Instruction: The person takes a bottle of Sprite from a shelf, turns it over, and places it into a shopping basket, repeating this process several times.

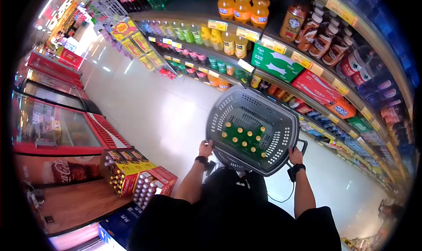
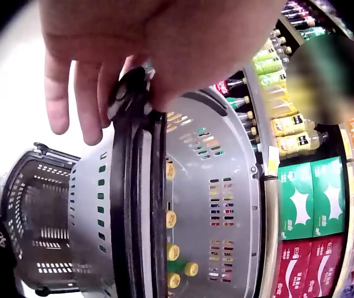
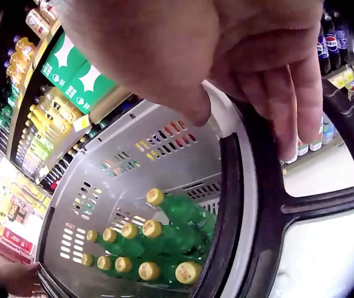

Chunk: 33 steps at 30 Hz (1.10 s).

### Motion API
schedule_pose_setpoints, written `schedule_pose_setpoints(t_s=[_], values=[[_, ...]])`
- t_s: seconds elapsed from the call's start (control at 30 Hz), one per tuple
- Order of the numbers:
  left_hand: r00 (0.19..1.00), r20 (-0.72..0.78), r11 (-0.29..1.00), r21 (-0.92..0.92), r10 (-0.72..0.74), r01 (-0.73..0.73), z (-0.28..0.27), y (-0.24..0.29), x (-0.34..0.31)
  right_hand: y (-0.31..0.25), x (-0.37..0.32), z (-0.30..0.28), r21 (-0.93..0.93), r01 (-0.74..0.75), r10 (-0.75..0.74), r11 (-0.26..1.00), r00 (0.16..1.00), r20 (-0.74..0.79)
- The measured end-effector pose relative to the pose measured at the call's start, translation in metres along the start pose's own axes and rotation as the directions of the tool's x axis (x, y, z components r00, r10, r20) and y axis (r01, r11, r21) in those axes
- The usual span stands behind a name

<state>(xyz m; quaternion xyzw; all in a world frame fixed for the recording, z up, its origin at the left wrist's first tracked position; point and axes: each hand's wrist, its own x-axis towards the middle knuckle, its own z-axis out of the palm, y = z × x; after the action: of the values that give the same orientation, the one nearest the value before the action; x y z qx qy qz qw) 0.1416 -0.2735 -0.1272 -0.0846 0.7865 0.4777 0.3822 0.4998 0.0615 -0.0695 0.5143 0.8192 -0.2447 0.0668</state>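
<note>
A grey shopping basket (image 1: 274,108) with a black rim is held tilted in front of the person's body. Inside it stand several green bottles (image 3: 183,208) with yellow caps. My left hand (image 1: 205,149) grips the basket's left rim, its thumb on the inner side and its fingers outside. On the opposite rim, my right hand (image 1: 296,156) pinches the edge between thumb and fingers. A black handle (image 3: 344,198) juts out beyond the right rim. Behind and below the held basket, another dark basket (image 2: 47,217) shows partly, the rest hidden.
Drink shelves (image 1: 211,68) curve along the right and ahead, with orange soda bottles (image 1: 242,7) and green cartons (image 1: 276,62). At left stand red-framed coolers (image 1: 57,123) and boxes of bottles (image 1: 149,187). A pale floor (image 1: 162,106) runs between them.
</note>
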Motion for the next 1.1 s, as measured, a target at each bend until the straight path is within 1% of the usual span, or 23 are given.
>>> schedule_pose_setpoints(t_s=[0.03, 0.1, 0.13, 0.17, 0.23, 0.3, 0.33, 0.37, 0.47, 0.53, 0.67, 0.77, 0.83, 0.9, 1.03, 1.1], values=[[1.000, 0.003, 1.000, -0.012, -0.025, 0.025, 0.000, 0.005, -0.003, -0.002, -0.003, 0.001, 0.007, -0.004, 0.004, 1.000, 1.000, -0.018], [1.000, -0.019, 1.000, -0.007, -0.005, 0.005, 0.001, 0.011, -0.010, -0.001, -0.006, 0.001, 0.028, -0.022, 0.023, 0.999, 1.000, -0.021], [0.999, 0.037, 0.999, -0.040, -0.019, 0.020, -0.002, 0.009, -0.008, -0.003, -0.006, -0.002, 0.034, -0.009, 0.009, 0.999, 1.000, -0.017], [0.999, 0.035, 0.999, -0.038, -0.017, 0.018, -0.001, 0.010, -0.009, -0.008, -0.009, -0.005, 0.040, -0.018, 0.020, 0.999, 0.999, -0.032], [0.992, 0.095, 0.997, 0.006, -0.078, 0.078, -0.003, 0.013, -0.009, -0.007, -0.007, -0.004, 0.004, 0.004, -0.004, 1.000, 1.000, -0.024], [0.988, 0.131, 0.993, -0.064, -0.087, 0.096, -0.006, 0.013, -0.011, 0.000, -0.005, 0.001, 0.032, 0.046, -0.044, 0.998, 0.997, -0.071], [0.985, 0.144, 0.990, -0.085, -0.099, 0.111, -0.005, 0.016, -0.016, 0.000, -0.004, 0.001, 0.036, 0.039, -0.036, 0.999, 0.997, -0.070], [0.984, 0.148, 0.990, -0.075, -0.104, 0.116, -0.006, 0.019, -0.020, 0.000, -0.002, -0.001, 0.016, 0.020, -0.019, 1.000, 0.999, -0.047], [0.982, 0.146, 0.991, -0.048, -0.119, 0.127, -0.005, 0.013, -0.022, 0.000, 0.002, -0.004, 0.038, -0.020, 0.021, 0.999, 1.000, -0.023], [0.985, 0.131, 0.991, -0.045, -0.116, 0.123, -0.005, 0.013, -0.028, 0.000, 0.003, -0.006, 0.029, -0.021, 0.022, 0.999, 0.999, -0.024], [0.994, 0.094, 0.997, -0.048, -0.056, 0.060, -0.003, 0.011, -0.032, -0.004, 0.002, -0.013, 0.004, 0.018, -0.018, 1.000, 1.000, -0.014], [0.996, 0.080, 0.998, -0.045, -0.038, 0.042, -0.004, 0.012, -0.030, -0.005, -0.004, -0.012, 0.012, 0.023, -0.022, 1.000, 0.999, -0.043], [0.995, 0.090, 0.999, -0.027, -0.030, 0.033, -0.005, 0.017, -0.031, -0.009, -0.010, -0.011, 0.028, 0.011, -0.010, 1.000, 0.999, -0.041], [0.996, 0.087, 0.999, -0.027, -0.024, 0.027, -0.007, 0.017, -0.025, -0.016, -0.019, -0.013, 0.011, -0.040, 0.040, 0.999, 0.999, -0.012], [0.996, 0.090, 1.000, -0.007, 0.028, -0.028, -0.014, 0.021, -0.014, -0.025, -0.037, -0.011, 0.034, -0.035, 0.036, 0.999, 0.999, -0.009], [0.996, 0.087, 1.000, 0.004, 0.030, -0.031, -0.018, 0.025, -0.011, -0.028, -0.046, -0.006, 0.039, -0.066, 0.066, 0.997, 0.998, -0.009]])
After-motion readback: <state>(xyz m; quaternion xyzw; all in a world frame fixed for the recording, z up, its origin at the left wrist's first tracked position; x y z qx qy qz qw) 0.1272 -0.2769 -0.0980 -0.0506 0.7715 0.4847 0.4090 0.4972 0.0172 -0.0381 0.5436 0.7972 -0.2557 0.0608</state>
